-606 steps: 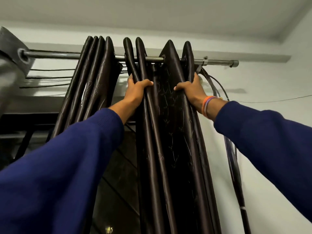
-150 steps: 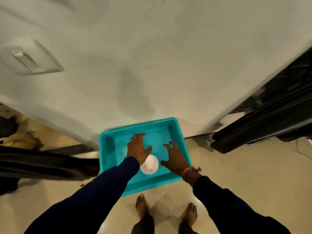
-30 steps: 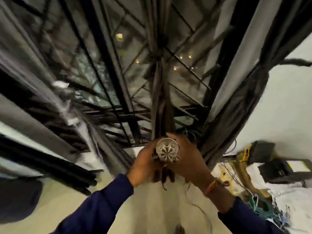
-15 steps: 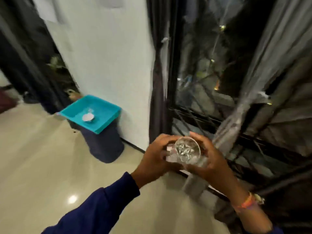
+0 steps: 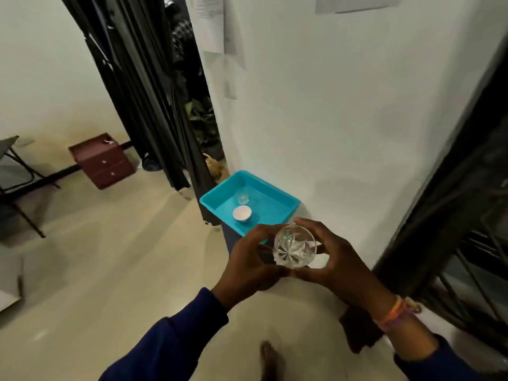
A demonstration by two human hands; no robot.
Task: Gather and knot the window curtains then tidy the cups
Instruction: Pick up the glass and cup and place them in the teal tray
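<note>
A cut-glass tumbler is held upright in front of me, its star-patterned base visible through the mouth. My left hand grips its left side and my right hand grips its right side. Just beyond them a turquoise tray sits on a dark stand against the white wall. Inside the tray stand a small clear glass and a white cup. Dark curtains hang over a doorway at the left.
A dark red drawer unit stands on the floor by the left wall, with a black chair frame further left. A black window frame with bars runs down the right. My bare foot is on the beige floor.
The view has swung left from the window to the wall and tray, which is now closer. Both hands still hold the tumbler. A second clear glass shows in the tray.
</note>
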